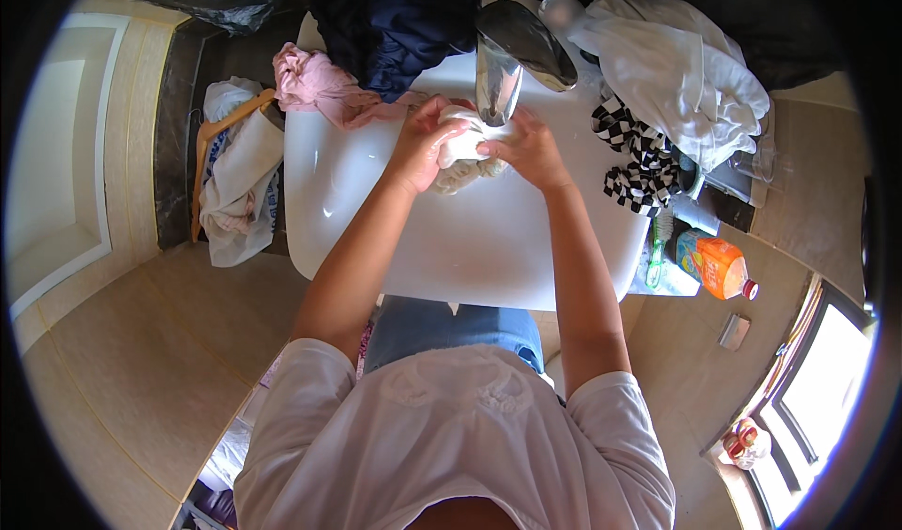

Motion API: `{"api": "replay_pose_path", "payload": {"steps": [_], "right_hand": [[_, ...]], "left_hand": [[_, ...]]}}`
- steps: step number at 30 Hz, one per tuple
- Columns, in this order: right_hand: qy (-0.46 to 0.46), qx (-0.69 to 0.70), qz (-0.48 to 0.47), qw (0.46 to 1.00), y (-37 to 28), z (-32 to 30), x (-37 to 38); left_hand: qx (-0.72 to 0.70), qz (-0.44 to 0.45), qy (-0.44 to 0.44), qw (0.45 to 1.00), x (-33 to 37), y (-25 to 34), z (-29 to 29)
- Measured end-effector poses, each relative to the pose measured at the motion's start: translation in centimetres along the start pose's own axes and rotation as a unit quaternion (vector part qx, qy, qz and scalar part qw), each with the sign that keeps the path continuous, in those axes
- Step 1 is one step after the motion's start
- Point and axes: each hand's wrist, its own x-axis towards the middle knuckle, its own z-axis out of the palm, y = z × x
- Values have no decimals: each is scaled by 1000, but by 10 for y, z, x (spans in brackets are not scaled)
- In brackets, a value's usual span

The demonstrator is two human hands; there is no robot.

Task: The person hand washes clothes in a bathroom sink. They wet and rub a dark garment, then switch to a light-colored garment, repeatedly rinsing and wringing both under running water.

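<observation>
Both my hands grip a bunched white cloth [458,145] just under the spout of a shiny metal faucet [498,84]. My left hand [427,142] has its fingers curled round the cloth's left side. On the other side, my right hand [532,149] pinches it with the thumb in front. A damp, cream-coloured part of the cloth hangs below my fingers over the white sink [460,248]. Whether water is running cannot be made out.
Dark navy clothing [404,37] and a pink garment [324,88] lie on the sink's far left rim. White fabric [672,70] and a black-and-white checked cloth [639,159] are heaped at the right, near a green brush [657,253] and an orange bottle [711,265]. A wooden hanger [200,168] stands left.
</observation>
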Motion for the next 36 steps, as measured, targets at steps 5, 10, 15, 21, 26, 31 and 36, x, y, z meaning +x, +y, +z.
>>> {"api": "replay_pose_path", "payload": {"steps": [5,10,15,21,26,31,36], "right_hand": [[-15,313,209,926,-4,-18,4],[59,357,165,917,-21,-5,10],[40,230,109,966,-15,-5,6],[-47,266,186,945,0,-10,0],[63,367,151,916,-23,34,-9],[66,-1,15,998,-57,63,-19],[62,298,203,931,-29,43,-7]], "left_hand": [[86,20,25,996,-5,-9,-19],[386,150,-34,910,5,-14,-3],[215,32,36,975,10,-18,-1],[-122,3,78,989,-2,-27,2],[-148,-21,109,983,7,-30,12],[-190,-60,56,978,10,-50,7],[-31,-54,114,992,-15,-53,50]]}}
